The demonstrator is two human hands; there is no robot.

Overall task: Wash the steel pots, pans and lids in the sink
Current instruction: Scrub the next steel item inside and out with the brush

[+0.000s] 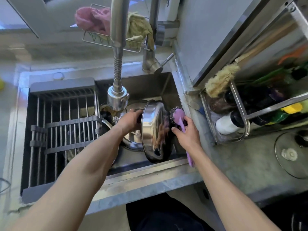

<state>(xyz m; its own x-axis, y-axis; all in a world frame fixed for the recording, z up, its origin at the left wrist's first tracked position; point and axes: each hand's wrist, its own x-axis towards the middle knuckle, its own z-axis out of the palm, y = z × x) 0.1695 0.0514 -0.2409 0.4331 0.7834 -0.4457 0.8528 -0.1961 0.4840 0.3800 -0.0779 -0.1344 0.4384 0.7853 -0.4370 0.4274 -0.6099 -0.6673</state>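
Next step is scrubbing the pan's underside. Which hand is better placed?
Right. The right hand already holds the purple scrubber against the pan; the left hand grips the pan's handle side, keeping it on edge.

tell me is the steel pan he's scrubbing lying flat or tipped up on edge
Tipped on edge. The steel pan stands nearly vertical in the sink, left hand gripping one side, right hand pressing the purple scrubber against its base.

Rack (66, 124) left in sink (168, 84), pot (154, 130) right.
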